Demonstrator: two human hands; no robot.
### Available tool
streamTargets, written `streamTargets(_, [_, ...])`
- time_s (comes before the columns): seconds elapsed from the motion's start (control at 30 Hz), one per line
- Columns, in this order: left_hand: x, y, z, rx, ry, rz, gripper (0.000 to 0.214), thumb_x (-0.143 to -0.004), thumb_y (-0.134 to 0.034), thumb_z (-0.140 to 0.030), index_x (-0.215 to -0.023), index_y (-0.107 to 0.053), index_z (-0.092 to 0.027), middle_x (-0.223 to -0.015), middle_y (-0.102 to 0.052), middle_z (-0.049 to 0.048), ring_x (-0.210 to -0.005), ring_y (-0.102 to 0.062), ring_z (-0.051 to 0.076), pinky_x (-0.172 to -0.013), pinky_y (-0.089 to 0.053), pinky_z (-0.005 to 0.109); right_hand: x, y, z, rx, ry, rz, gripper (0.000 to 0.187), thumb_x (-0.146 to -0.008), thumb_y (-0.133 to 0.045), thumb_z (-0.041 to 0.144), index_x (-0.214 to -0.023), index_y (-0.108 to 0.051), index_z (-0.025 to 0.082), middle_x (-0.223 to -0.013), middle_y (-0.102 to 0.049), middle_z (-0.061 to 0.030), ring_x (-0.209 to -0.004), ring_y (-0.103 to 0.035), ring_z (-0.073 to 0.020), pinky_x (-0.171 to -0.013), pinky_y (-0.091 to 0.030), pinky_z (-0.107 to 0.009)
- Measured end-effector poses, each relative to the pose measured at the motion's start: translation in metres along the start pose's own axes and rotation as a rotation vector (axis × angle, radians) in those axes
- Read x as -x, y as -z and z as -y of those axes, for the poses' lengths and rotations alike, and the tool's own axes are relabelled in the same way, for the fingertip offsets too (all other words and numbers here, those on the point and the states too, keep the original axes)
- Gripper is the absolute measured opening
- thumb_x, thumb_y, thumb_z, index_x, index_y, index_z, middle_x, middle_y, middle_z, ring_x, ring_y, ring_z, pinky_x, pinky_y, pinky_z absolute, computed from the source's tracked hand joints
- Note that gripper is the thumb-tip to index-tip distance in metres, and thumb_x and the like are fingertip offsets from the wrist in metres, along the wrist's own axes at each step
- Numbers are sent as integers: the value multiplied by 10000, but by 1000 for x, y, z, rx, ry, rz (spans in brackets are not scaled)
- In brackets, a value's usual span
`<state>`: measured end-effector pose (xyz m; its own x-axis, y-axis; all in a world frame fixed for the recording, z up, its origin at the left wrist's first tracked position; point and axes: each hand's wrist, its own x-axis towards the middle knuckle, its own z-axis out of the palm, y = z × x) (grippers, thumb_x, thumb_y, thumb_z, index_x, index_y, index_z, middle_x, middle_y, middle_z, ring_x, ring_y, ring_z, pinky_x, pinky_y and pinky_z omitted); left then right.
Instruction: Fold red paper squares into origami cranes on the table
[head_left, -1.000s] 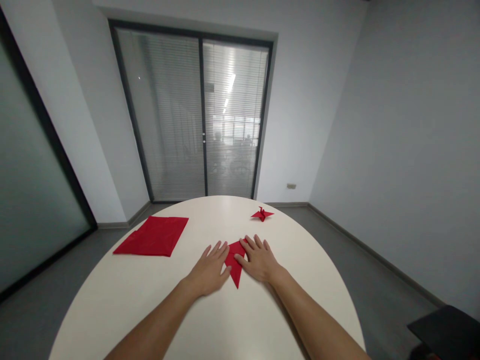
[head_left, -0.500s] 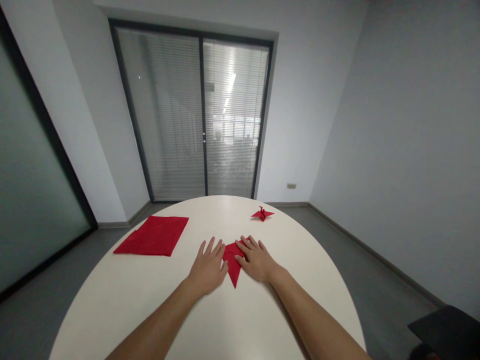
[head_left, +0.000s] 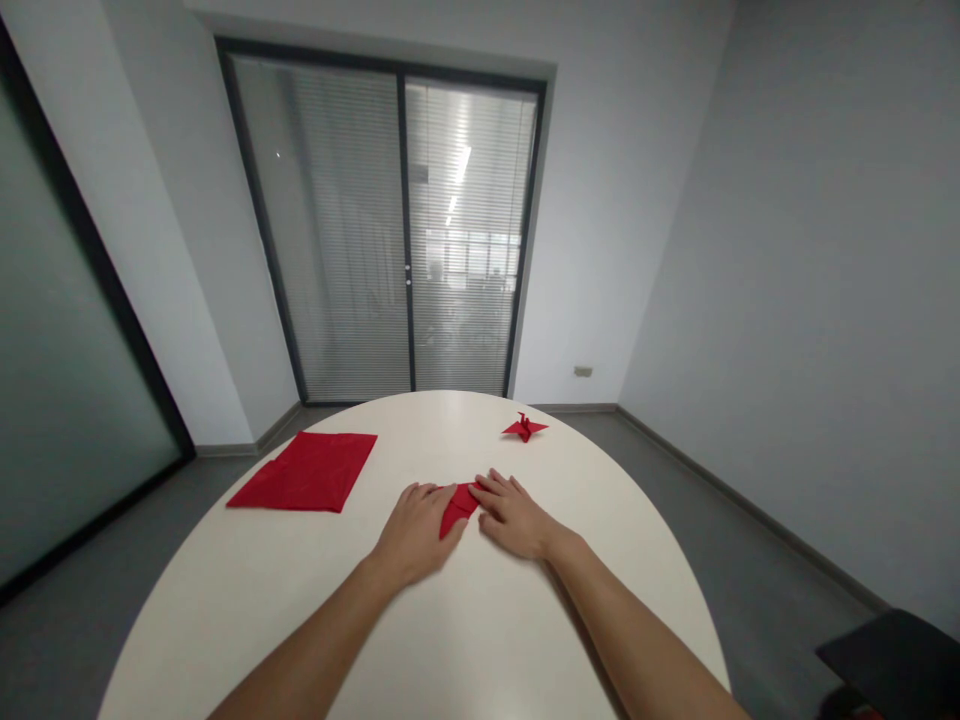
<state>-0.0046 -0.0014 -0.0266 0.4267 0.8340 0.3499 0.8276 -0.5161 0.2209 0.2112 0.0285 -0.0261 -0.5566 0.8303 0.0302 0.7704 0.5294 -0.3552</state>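
A small folded red paper (head_left: 457,503) lies on the round white table (head_left: 450,640) between my hands. My left hand (head_left: 415,528) sits at the paper's left side with its fingers bent, thumb and fingers closed on the paper's near flap, which is turned up. My right hand (head_left: 514,514) lies flat to the right, fingers stretched out, their tips pressing on the paper's right corner. Most of the paper is hidden under the two hands.
A stack of flat red paper sheets (head_left: 309,471) lies at the table's far left. A finished red paper crane (head_left: 524,428) stands near the far edge. A dark object (head_left: 892,655) sits low at the right. Glass doors with blinds (head_left: 397,230) are beyond the table.
The paper's long near tip, which pointed toward me, is now folded up and out of sight. My left hand's fingers have gone from spread flat to bent on the paper. My right hand has barely moved.
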Motion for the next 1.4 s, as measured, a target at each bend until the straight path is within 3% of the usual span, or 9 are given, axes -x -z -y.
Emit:
streamTargets(0.13, [-1, 0, 2, 0, -14, -14, 438, -884, -566, -395, -1293, -581, -238, -1234, -684, 81, -1097, -608, 282, -1021, -410, 429, -1, 0, 0, -12, 36, -106, 562, -913, -499, 347, -1456, -483, 201, -1526, -445, -132, -1439, -344, -302, -1182, -190, -546])
streamTargets(0.37, [-1, -3, 3, 23, -3, -39, 363, -884, -532, -319, -1224, -635, -241, -1210, -703, 67, -1078, -623, 271, -1009, -431, 430, 0, 4, 8, -6, 71, -203, 406, -943, -497, 319, -1321, -590, 205, -1308, -640, -116, -1207, -575, -256, -1119, -299, -477])
streamTargets(0.77, [-2, -1, 2, 45, 20, -34, 316, -909, -490, -254, -1171, -667, -258, -1137, -729, 54, -1045, -643, 245, -981, -443, 398, -2, 1, 6, 21, 88, -267, 348, -940, -535, 365, -1231, -652, 213, -1232, -681, -91, -1149, -603, -243, -1099, -301, -434])
streamTargets(1.13, [-1, 8, -8, -7, 37, -3, 258, -884, -526, -291, -1095, -666, -240, -1015, -740, 69, -947, -660, 266, -917, -444, 409, -6, 7, 14, 86, 165, -314, 262, -1003, -475, 306, -1006, -716, 204, -970, -720, -55, -932, -604, -196, -907, -384, -338])
streamTargets(1.4, [-2, 6, -9, -25, 27, 9, 246, -935, -482, -276, -1095, -664, -234, -1036, -730, 85, -985, -654, 263, -899, -451, 388, -7, 6, 18, 105, 207, -326, 260, -1014, -465, 302, -955, -694, 192, -929, -708, -52, -896, -600, -190, -908, -387, -337])
